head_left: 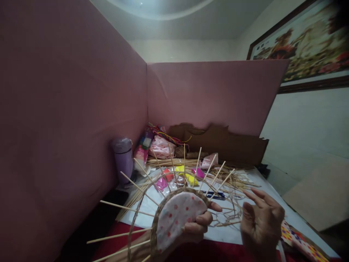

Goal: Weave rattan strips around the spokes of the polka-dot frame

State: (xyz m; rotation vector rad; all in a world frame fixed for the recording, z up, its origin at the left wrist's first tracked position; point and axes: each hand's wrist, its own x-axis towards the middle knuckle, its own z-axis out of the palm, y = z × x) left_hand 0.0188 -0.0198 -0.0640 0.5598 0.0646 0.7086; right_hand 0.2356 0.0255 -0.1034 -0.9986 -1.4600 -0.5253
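Note:
My left hand (197, 225) grips a half-round woven piece from its right side, thumb and fingers round the edge. White cloth with pink and red dots (177, 218) covers its middle, and brown twine (156, 225) borders it. Thin wooden sticks (139, 187) fan out from that border, with an outer arc of twine (136, 211) crossing them. To the right, my right hand (261, 218) is raised apart from the piece. Its thumb and fingers are bent but separated, and I see nothing between them. Loose straw-coloured strands (229, 214) lie between the hands.
A purple tumbler (124, 160) stands at the left by the pink partition (218, 94). Small colourful packets (197, 173), a blue tool (214, 195), bundled sticks (174, 162) and a twine ball (180, 151) lie on the white table. Torn cardboard (226, 143) leans behind; patterned fabric (300, 242) lies right.

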